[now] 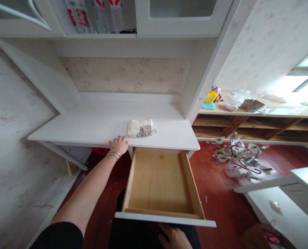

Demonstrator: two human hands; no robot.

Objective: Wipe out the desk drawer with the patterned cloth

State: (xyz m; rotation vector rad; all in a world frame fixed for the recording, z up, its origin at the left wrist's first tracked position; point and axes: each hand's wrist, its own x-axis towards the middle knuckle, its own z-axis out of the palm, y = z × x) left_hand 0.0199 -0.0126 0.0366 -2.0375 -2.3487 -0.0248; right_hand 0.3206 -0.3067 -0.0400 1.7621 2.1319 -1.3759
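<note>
Drawer (157, 181) pulled out near, below surface (99, 119); cloth (142, 128) on top. Our left hand (119, 143) at surface edge, grip loosely spread, nothing held. Right hand (177, 238) by drawer, grip half hidden; we can't tell. Overpulling might tip drawer.

The bottom edge cuts off the right hand (178, 238), whose contact with the drawer (159, 183) is unclear.

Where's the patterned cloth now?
In the head view, the cloth lies on the white desk, near its front edge, beyond the open drawer and right of the left hand.
</note>
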